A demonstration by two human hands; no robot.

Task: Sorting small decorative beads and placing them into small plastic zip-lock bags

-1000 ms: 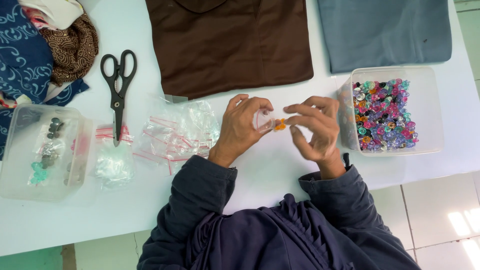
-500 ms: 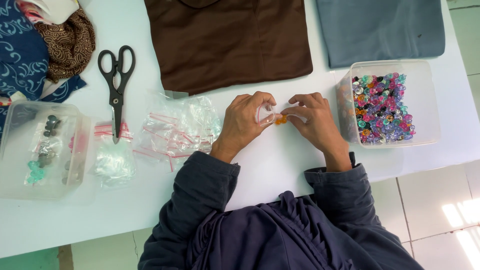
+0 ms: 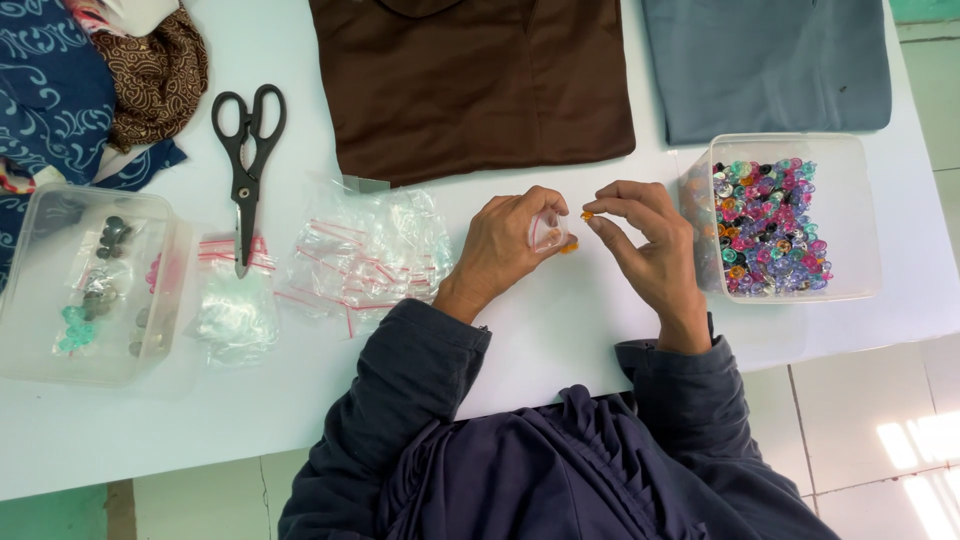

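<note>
My left hand (image 3: 505, 245) holds a small clear zip bag (image 3: 548, 232) with a red strip, its mouth turned to the right. My right hand (image 3: 645, 240) pinches a tiny orange button (image 3: 587, 215) between thumb and forefinger, just beside the bag's mouth. Another orange bit (image 3: 569, 247) shows at the bag's lower edge. A clear plastic box (image 3: 850, 215) full of several colourful buttons (image 3: 768, 228) stands just right of my right hand.
A pile of clear zip bags (image 3: 365, 255) lies left of my left hand. Black scissors (image 3: 246, 160) lie further left. A clear tub (image 3: 85, 285) with filled bags sits at the left edge. Brown cloth (image 3: 470, 80), grey cloth (image 3: 770, 60) and patterned fabrics (image 3: 60, 90) lie at the back.
My right hand has drawn slightly away from the left, with the orange button now pinched at the bag's mouth. The view has shifted a little.
</note>
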